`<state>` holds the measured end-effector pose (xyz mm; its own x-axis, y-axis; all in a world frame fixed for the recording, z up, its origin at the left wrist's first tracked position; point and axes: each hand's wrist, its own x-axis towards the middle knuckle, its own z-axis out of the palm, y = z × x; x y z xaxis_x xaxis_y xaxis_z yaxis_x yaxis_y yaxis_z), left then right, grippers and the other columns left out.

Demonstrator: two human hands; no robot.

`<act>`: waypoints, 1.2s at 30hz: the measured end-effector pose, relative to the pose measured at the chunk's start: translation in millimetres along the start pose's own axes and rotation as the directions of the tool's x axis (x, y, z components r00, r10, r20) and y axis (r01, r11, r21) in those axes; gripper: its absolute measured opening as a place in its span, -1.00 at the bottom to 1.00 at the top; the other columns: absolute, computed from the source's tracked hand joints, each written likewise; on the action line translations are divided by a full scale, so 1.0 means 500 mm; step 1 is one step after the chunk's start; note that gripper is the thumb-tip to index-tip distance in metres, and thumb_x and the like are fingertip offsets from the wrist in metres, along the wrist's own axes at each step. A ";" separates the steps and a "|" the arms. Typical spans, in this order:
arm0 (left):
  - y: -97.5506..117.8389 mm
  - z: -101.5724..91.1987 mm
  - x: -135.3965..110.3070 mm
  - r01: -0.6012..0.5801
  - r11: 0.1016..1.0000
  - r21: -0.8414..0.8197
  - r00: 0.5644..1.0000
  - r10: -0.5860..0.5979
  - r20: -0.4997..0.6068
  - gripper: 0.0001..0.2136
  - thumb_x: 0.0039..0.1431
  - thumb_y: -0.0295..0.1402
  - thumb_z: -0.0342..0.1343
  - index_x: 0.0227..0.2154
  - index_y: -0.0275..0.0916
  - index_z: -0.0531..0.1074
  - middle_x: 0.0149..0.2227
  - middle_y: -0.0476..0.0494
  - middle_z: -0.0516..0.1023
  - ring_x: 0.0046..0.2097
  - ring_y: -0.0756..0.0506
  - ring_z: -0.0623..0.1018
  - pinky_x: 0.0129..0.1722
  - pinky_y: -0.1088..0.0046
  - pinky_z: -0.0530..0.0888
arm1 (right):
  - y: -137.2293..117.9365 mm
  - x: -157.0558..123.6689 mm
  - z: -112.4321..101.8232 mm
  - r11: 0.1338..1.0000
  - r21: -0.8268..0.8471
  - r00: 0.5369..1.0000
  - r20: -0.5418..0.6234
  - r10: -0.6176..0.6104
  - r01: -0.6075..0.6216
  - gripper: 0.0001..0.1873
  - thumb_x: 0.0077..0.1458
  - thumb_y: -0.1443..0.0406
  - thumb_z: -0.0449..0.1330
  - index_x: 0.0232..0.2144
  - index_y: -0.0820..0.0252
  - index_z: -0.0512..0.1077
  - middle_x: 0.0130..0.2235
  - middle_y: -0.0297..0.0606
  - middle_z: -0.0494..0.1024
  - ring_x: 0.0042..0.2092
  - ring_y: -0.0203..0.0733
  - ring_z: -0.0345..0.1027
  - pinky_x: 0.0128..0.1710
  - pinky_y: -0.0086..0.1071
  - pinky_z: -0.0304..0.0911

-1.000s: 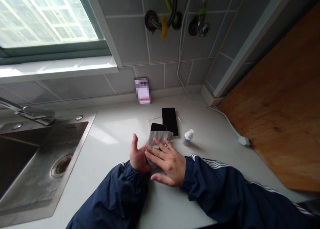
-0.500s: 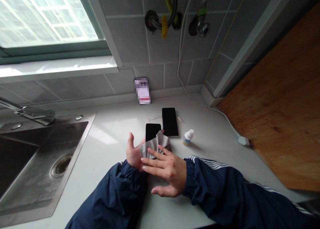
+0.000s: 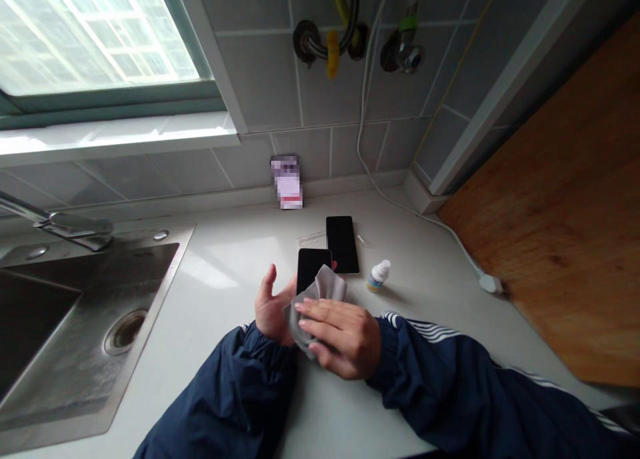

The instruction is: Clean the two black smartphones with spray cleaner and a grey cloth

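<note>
A black phone (image 3: 313, 264) lies in my left hand (image 3: 273, 311), which supports it from below with the thumb sticking out to the side. My right hand (image 3: 345, 335) presses a grey cloth (image 3: 327, 287) over the phone's lower part, fingers drawn together on the fabric. The cloth hides that end of the phone, and most of my left fingers are out of sight beneath it. Just beyond, a second, larger black phone (image 3: 343, 239) rests flat on the counter. A small white spray bottle (image 3: 379, 275) stands upright right of my hands.
A pixelated phone-like object (image 3: 289, 183) leans against the tiled wall. To the left is a steel sink (image 3: 165, 292) with a faucet (image 3: 75, 225). A white cable ends in a plug (image 3: 490, 283) on the counter (image 3: 235, 392), near a wooden panel (image 3: 565, 245) on the right.
My right fingers, spread over the cloth before, have drawn together and hold it. The cloth has bunched and shifted, showing more of the phone. The phone and left hand moved slightly right.
</note>
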<state>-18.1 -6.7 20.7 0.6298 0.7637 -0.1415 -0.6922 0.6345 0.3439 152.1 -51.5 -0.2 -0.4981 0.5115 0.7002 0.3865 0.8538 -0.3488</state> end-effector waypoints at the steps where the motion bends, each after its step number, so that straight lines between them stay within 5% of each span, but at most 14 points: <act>1: 0.000 -0.003 0.001 0.001 1.000 -0.008 1.000 -0.001 -0.014 -0.17 0.36 0.18 -0.24 0.42 -0.42 0.07 0.26 -0.54 0.45 0.23 -0.40 0.52 0.31 -0.01 0.28 | 0.002 0.001 0.000 0.999 -0.037 1.000 0.008 0.021 -0.021 -0.64 0.31 0.30 0.13 0.07 0.38 0.51 0.21 0.01 0.54 0.30 -0.02 0.38 0.27 -0.16 0.37; 7: -0.001 -0.012 0.004 0.078 0.997 -0.007 0.995 -0.078 -0.062 -0.21 0.35 0.18 -0.22 0.36 -0.38 0.24 0.21 -0.47 0.51 0.30 -0.42 0.44 0.36 0.00 0.23 | 0.018 0.000 -0.002 0.973 -0.194 0.980 0.128 0.152 -0.126 -0.49 0.33 0.28 0.09 0.25 0.39 0.38 0.36 -0.05 0.35 0.44 0.02 0.12 0.37 -0.06 0.23; 13: -0.020 -0.014 0.005 0.108 0.984 0.139 0.993 -0.100 -0.066 -0.25 0.30 0.20 -0.08 0.38 -0.20 0.24 0.34 -0.31 0.40 0.41 -0.44 0.28 0.43 -0.04 0.09 | 0.026 -0.011 0.006 0.931 -0.317 0.956 0.168 0.241 -0.179 -0.19 0.39 0.02 0.08 0.45 0.42 0.04 0.51 0.00 -0.05 0.54 0.08 -0.29 0.45 0.02 0.02; 22: -0.046 -0.025 0.012 -0.038 0.936 0.350 0.991 0.081 -0.111 -0.42 0.24 0.00 0.19 0.21 -0.23 0.48 0.30 -0.24 0.48 0.45 -0.38 0.21 0.48 0.09 0.00 | 0.033 -0.012 0.008 0.875 -0.404 0.950 0.039 0.309 -0.268 -0.15 0.45 -0.09 -0.15 0.51 0.31 -0.20 0.53 0.00 -0.15 0.54 0.12 -0.30 0.44 0.05 0.01; 36: -0.038 -0.014 0.013 0.007 0.973 0.232 0.987 0.031 -0.158 -0.30 0.25 0.07 0.12 0.33 -0.25 0.34 0.28 -0.31 0.49 0.40 -0.44 0.30 0.43 -0.03 0.11 | 0.037 -0.015 0.012 0.912 -0.355 0.949 0.157 0.273 -0.204 -0.10 0.40 -0.07 -0.01 0.51 0.35 -0.17 0.53 -0.02 -0.17 0.54 0.17 -0.36 0.45 0.08 -0.05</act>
<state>-3.5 -12.9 6.8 0.5444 0.7921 -0.2760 -0.5872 0.5948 0.5489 158.4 -39.2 -15.6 -0.4894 0.7338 0.4712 0.7295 0.6406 -0.2398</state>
